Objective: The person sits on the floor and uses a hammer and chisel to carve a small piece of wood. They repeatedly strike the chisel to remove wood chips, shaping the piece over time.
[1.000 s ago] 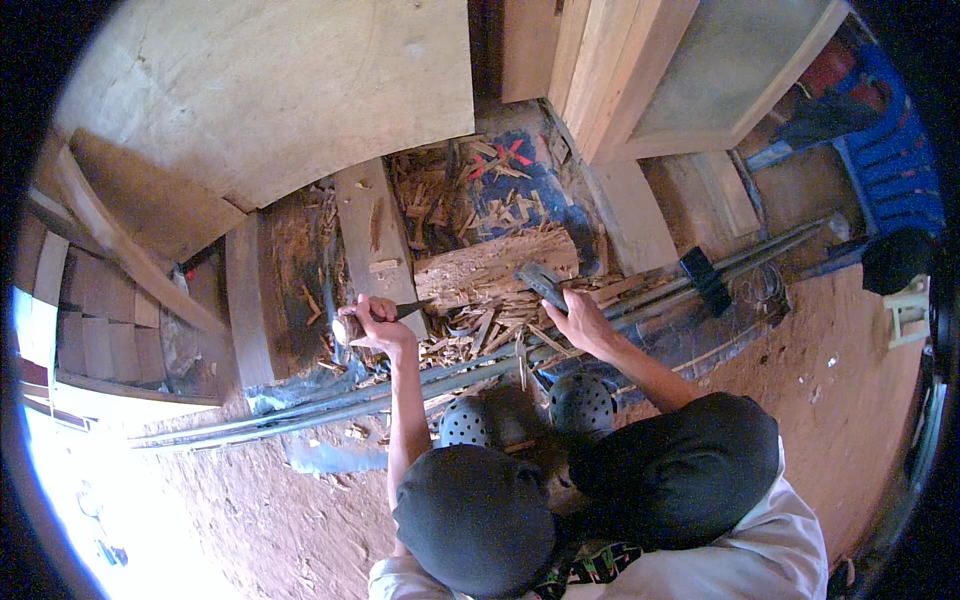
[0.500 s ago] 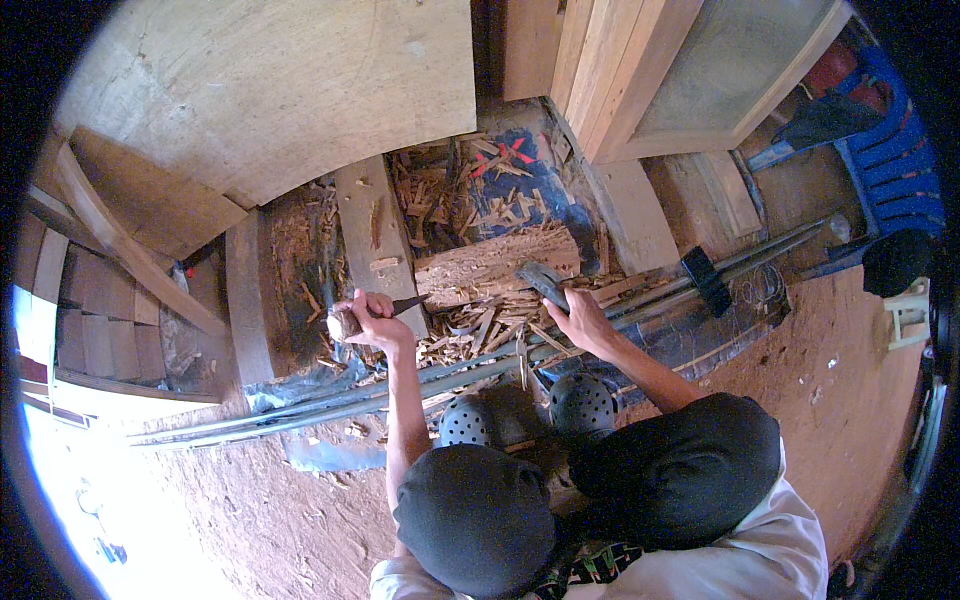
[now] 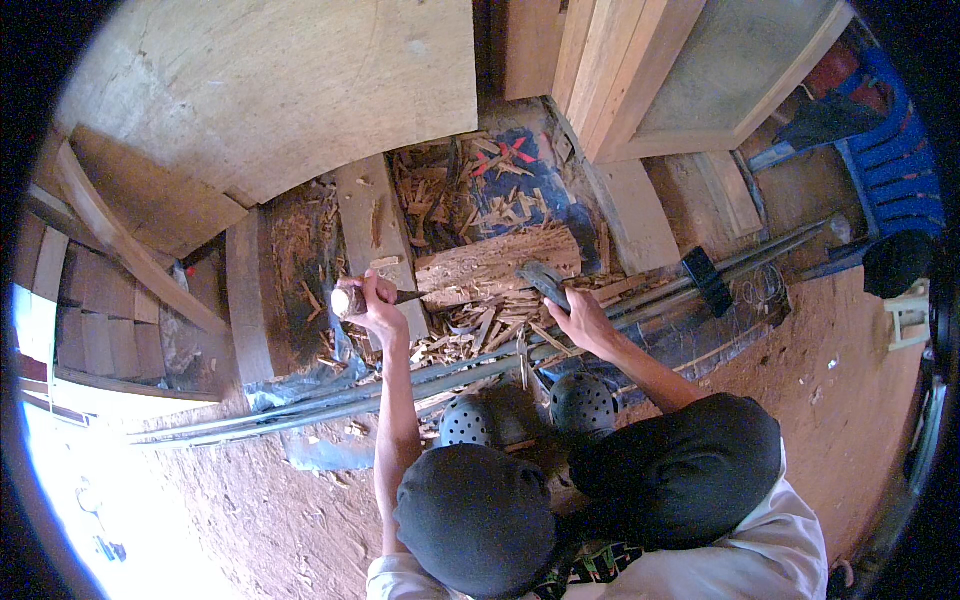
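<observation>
A thick, rough log point(image 3: 490, 262) lies crosswise in front of me among wood chips. To its left, my left hand point(image 3: 372, 304) is closed around a wooden-handled tool point(image 3: 348, 301). The handle's pale round end faces left, and its dark tapering blade points right, toward the log's left end. From this view, I cannot tell whether the blade touches the wood. My right hand point(image 3: 586, 318) grips a flat grey tool point(image 3: 543, 281), which overlaps the log's right part. Its exact kind is unclear.
Loose wood chips point(image 3: 470, 335) cover the ground around the log. Long pipes point(image 3: 390, 385) run across before my dotted shoes point(image 3: 467, 422). A dark phone-like slab point(image 3: 707, 282) rests on them at right. Boards point(image 3: 370, 215) flank the log, and a blue plastic chair point(image 3: 895, 150) stands far right.
My left hand has tilted with the wooden-handled tool, turning the handle's pale end more into view and shifting slightly. My right hand and the log look almost unmoved.
</observation>
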`<state>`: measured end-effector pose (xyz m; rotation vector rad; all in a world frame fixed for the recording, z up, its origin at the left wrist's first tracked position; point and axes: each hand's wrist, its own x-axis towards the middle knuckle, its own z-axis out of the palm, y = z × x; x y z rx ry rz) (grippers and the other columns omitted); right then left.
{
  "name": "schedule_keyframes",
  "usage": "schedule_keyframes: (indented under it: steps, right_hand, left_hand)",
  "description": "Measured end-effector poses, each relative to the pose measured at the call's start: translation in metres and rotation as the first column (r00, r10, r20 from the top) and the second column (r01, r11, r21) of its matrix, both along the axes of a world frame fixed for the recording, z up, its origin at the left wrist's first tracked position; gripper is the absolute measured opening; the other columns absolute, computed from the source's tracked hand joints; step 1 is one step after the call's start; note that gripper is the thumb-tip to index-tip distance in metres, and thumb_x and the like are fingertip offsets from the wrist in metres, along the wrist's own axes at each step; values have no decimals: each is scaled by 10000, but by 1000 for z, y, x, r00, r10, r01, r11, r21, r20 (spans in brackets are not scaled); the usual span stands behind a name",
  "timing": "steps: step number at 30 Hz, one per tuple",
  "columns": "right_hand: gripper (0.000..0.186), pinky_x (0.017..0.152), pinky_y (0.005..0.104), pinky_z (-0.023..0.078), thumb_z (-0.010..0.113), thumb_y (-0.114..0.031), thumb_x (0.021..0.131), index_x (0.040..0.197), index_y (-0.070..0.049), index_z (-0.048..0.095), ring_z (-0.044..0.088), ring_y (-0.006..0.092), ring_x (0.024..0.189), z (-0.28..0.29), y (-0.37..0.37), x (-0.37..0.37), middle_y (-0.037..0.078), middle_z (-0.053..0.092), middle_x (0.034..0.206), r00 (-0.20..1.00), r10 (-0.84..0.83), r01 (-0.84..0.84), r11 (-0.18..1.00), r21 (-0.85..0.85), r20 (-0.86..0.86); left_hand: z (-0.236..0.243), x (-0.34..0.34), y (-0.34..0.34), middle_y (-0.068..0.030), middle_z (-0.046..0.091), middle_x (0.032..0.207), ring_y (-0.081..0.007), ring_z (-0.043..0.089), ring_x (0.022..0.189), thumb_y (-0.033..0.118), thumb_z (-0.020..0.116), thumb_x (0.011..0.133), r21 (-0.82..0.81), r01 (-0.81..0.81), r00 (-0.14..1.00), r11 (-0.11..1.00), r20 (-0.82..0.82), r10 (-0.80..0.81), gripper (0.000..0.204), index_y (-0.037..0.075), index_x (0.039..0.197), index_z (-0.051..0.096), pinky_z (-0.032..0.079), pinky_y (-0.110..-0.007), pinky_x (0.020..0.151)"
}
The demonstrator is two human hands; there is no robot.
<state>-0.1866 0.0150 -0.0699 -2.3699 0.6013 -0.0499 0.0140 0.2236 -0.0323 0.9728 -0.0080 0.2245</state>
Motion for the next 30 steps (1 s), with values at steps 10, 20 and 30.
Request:
schedule_keyframes:
  steps: [10, 20, 30]
  right_hand:
    - [338, 540, 416, 394, 544, -296, 820, 778, 38, 520, 522, 339, 557, 2, 2, 1, 194, 528, 607, 997, -32, 32, 999, -3, 72]
    - [337, 576, 413, 428, 537, -294, 826, 866, 41, 531, 557, 347, 615, -2, 1, 0, 210, 564, 676, 995, -27, 27, 1000, -1, 100]
    - [334, 541, 425, 418, 551, -295, 819, 783, 33, 501, 538, 365, 570, 3, -9, 4, 220, 535, 620, 994, 48, -41, 997, -72, 98]
  left_hand:
    - [1, 0, -8, 3, 391, 563, -67, 338, 417, -32, 551, 759, 105, 80, 996, 991, -57, -74, 214, 89, 776, 375, 271, -215, 375]
    - [1, 24, -19, 14, 449, 557, -64, 395, 430, 23, 622, 707, 503, 529, 784, 684, 20, -621, 179, 69, 762, 458, 308, -223, 394]
    - [0, 27, -25, 8, 451, 531, -85, 419, 432, -3, 617, 688, 554, 478, 783, 682, 83, -616, 168, 60, 711, 463, 330, -230, 398]
